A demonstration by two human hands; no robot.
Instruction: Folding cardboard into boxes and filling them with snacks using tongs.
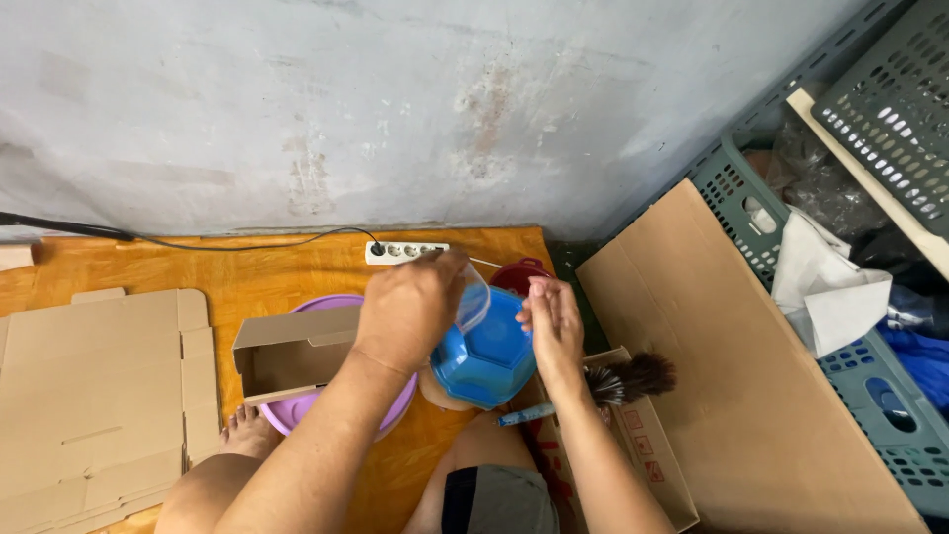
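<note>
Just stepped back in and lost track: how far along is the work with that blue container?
Done: one small box stands folded on the purple lid. In hand: the left hand holds a clear cup over the blue container, the right hand steadying it. Left: flat cardboard lies unfolded.

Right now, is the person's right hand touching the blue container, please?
Touching: the head view shows the right hand pressed flat against the blue container's right edge.

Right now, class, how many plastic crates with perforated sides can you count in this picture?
3: a teal perforated plastic crate behind the large cardboard sheet, a grey perforated plastic crate at top right, and a teal-blue perforated plastic crate at lower right. Others may be hidden.
</note>
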